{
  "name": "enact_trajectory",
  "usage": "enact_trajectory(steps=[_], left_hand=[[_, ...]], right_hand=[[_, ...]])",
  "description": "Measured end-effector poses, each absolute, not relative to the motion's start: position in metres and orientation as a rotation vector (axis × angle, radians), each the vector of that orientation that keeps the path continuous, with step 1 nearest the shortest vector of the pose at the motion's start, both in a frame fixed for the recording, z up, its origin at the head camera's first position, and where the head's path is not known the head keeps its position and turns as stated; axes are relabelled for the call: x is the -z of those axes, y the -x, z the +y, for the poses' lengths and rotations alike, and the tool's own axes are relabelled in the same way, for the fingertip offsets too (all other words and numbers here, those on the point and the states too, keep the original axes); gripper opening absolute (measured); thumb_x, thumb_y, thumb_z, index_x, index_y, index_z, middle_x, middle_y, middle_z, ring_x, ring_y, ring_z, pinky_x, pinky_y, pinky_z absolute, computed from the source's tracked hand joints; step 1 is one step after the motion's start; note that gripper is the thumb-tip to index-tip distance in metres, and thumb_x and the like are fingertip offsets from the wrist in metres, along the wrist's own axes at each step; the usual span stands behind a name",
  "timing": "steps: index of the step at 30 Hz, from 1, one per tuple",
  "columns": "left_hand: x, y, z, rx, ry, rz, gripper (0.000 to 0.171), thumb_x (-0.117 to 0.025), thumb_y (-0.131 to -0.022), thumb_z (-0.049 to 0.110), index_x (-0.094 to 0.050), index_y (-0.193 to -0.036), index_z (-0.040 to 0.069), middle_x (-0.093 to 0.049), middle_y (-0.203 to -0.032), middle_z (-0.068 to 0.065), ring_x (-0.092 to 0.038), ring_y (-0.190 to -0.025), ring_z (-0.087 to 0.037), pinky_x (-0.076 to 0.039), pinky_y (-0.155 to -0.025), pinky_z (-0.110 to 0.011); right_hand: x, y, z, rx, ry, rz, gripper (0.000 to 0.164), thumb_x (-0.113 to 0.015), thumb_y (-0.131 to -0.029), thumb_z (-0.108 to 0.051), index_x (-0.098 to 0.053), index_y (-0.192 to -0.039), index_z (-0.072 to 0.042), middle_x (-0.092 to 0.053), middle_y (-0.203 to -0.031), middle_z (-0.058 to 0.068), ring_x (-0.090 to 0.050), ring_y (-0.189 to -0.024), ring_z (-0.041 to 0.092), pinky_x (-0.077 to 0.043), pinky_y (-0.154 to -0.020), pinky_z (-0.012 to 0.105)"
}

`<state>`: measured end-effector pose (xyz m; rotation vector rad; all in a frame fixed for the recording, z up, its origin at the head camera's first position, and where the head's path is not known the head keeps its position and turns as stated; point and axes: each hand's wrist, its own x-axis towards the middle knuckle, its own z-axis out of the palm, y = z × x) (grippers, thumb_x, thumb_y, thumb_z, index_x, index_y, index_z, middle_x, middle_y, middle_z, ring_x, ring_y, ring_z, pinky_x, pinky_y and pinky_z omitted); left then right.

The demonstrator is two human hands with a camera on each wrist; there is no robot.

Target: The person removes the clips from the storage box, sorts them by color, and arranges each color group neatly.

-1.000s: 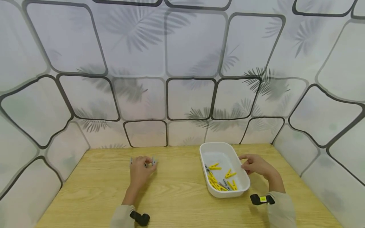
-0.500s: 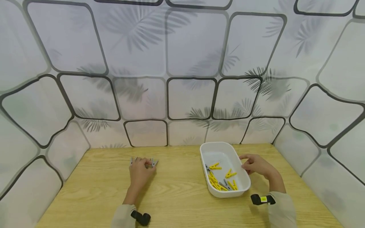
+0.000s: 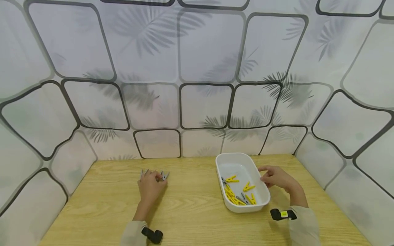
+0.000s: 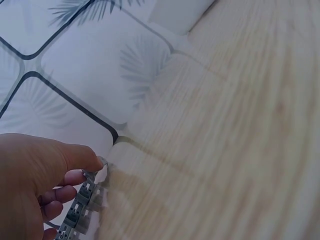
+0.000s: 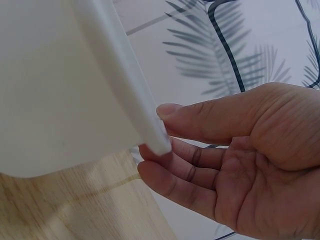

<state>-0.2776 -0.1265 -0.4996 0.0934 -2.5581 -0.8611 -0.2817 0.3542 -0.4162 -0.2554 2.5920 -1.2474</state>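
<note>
On the table's left side, my left hand [image 3: 151, 186] has its thumb and curled fingers about several grey clothespins [image 3: 164, 176]. In the left wrist view those grey clothespins [image 4: 80, 205] stand in a row beside the fingers, the thumb against the one at the end. The hand hides part of the row. My right hand [image 3: 278, 178] grips the right rim of a white plastic tub [image 3: 227, 201]. The right wrist view has the thumb on the outside of the tub's rim [image 5: 122, 75] and the fingers beneath it. Yellow clothespins [image 3: 248, 187] and a few grey ones lie inside.
The tub stands on a wood-grain table [image 3: 191, 205], right of centre. A patterned backdrop [image 3: 203, 106] rises along the table's back edge and at both sides. A black wrist camera [image 3: 152, 235] sits on the left sleeve, another [image 3: 283, 214] on the right.
My left hand has shifted slightly left, and the grey clothespin at its right has moved left with it. The right hand and the tub have stayed in place.
</note>
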Motion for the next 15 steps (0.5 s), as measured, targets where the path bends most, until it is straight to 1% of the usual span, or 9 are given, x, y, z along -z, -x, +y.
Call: enact_trajectory(steps=[7,15], left_hand=[[0.4973,0.2770,-0.1267,0.849,-0.103,-2.577,0.016,-0.082,-0.081,0.020,-0.070,-0.081,0.009,-0.063,-0.088,-0.010,-0.057,-0.093,-0.036,-0.041,-0.084,-0.059],[0.4970,0.2754,-0.1263,0.859,-0.096,-2.588,0.018,-0.082,-0.082,0.020,-0.070,-0.086,0.007,-0.064,-0.092,-0.012,-0.057,-0.095,-0.037,-0.041,-0.087,-0.060]], right_hand=[[0.4174,0.2826,0.3549,1.256,0.280,2.585,0.050,-0.059,-0.099,-0.006,-0.044,-0.141,0.017,-0.070,-0.095,0.017,-0.069,-0.078,0.023,-0.060,-0.077,0.048],[0.4182,0.2835,0.3554,1.255,0.284,2.583,0.051,-0.059,-0.099,-0.005,-0.043,-0.141,0.017,-0.070,-0.095,0.018,-0.068,-0.078,0.022,-0.060,-0.076,0.048]])
